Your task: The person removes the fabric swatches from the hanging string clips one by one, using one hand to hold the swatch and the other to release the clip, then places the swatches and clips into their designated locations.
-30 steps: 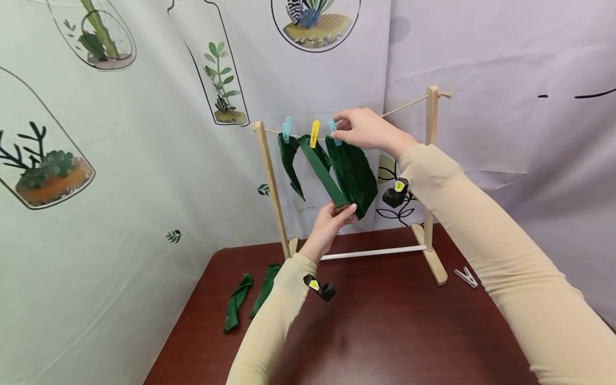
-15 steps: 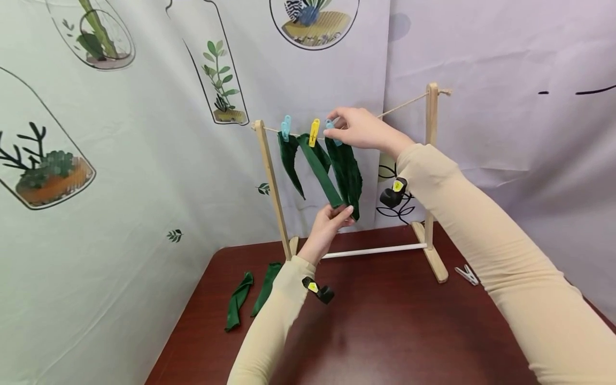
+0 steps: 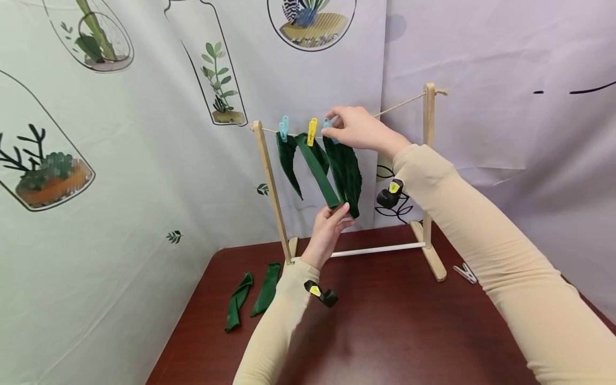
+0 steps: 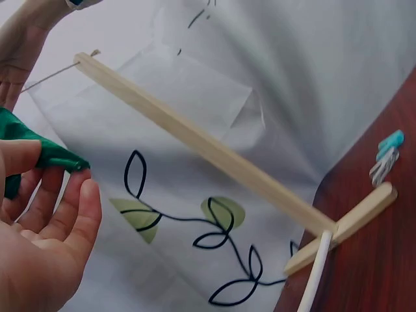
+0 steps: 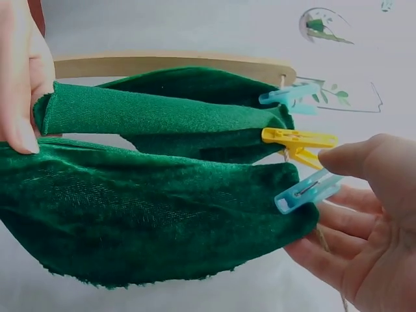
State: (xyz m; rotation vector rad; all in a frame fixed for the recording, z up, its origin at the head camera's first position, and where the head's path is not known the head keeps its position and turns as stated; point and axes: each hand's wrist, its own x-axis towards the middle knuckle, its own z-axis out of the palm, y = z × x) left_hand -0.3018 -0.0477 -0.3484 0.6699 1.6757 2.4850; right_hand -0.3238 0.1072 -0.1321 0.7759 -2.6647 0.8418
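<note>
My right hand point(image 3: 360, 127) is at the rope, with thumb and fingers pinching a light blue clothespin point(image 5: 305, 192). That clothespin sits at the top of a dark green velvety cloth point(image 5: 156, 214) hanging from the rope. Lower down, my left hand point(image 3: 327, 235) pinches the cloth's bottom end between thumb and fingers; part of its grip is hidden. Beside it, a yellow clothespin point(image 3: 312, 132) fastens a folded green strip point(image 3: 320, 174), whose lower end is by my left fingertips. Farther left, another light blue clothespin point(image 3: 284, 128) holds a narrow green piece point(image 3: 287, 163).
The rope point(image 3: 399, 105) runs between a left wooden post point(image 3: 269, 187) and a right wooden post point(image 3: 428, 160). A white bar point(image 3: 377, 250) joins them low down. Two green strips, one twisted point(image 3: 238, 302) and one flat point(image 3: 266, 291), lie left; a pale clothespin point(image 3: 465, 273) lies right.
The right cloth has turned and narrowed, showing less of its broad face. My left hand has shifted slightly left and down at its lower end. My right hand stays at the blue clothespin.
</note>
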